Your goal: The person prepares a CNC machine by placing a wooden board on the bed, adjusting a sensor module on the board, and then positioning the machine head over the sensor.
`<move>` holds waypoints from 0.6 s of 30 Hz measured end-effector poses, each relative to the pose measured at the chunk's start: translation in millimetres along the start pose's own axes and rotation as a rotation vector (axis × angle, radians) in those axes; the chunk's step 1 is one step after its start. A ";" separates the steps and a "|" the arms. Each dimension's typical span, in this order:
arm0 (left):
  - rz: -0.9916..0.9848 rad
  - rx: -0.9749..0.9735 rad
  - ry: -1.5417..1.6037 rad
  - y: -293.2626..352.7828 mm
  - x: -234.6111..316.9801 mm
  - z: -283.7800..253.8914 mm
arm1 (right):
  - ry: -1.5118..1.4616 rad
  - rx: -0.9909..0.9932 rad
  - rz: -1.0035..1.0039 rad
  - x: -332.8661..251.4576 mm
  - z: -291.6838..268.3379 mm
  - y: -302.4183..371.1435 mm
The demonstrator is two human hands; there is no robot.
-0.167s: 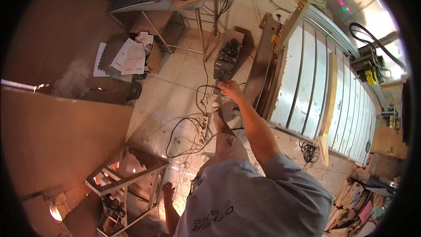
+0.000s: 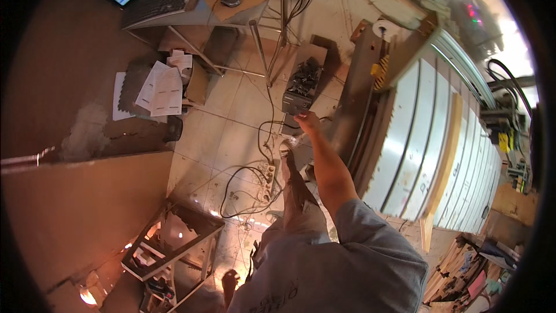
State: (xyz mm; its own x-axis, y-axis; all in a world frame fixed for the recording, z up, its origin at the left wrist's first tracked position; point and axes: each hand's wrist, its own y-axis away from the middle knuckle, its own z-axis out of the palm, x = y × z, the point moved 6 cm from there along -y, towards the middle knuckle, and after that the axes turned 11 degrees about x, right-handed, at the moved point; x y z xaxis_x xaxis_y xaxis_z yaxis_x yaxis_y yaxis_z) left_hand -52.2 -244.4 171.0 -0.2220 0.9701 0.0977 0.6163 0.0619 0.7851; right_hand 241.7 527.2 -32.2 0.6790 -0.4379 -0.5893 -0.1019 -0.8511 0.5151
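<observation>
My right hand [image 2: 307,119] reaches forward over the floor, its fingers curled together. Whatever they may hold is too small to make out. Just beyond it in the picture stands a dark computer tower [image 2: 297,103] with a heap of small dark pieces on top; I cannot tell whether the hand touches it. My left hand [image 2: 230,280] hangs low at my side, in shadow, near a metal-framed stand [image 2: 191,249]. Its fingers are too dark to read. Below my right hand, one of my feet [image 2: 285,149] shows on the tiles.
A power strip [image 2: 267,183] and looped black cable [image 2: 226,188] lie on the floor. To the right is a slotted machine bed [image 2: 405,139] with a wooden strip [image 2: 443,156]. Ahead stands a desk [image 2: 197,17]; papers [image 2: 159,90] top a box at left.
The whole view has shifted, with the machine bed larger and further right. My left hand sits lower in the picture. My right hand stays stretched forward near the tower.
</observation>
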 end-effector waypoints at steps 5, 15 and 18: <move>-0.307 -0.107 0.183 82.3 29.3 55.5 | 0.164 0.073 -0.118 -0.2 -7.8 -136.1; -0.419 0.002 0.097 97.0 217.4 37.6 | 0.498 0.029 -0.254 -29.1 0.8 -242.6; -0.393 -0.002 0.099 92.8 228.5 27.4 | 0.534 0.009 -0.243 -19.5 14.4 -250.5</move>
State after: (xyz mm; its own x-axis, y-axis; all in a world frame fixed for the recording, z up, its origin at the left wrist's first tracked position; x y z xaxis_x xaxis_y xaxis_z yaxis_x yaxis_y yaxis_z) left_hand -25.0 -10.5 249.4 -0.5123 0.8454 -0.1513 0.4685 0.4227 0.7758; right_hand 243.5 744.8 -158.7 0.9556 -0.0257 -0.2935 0.0976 -0.9124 0.3975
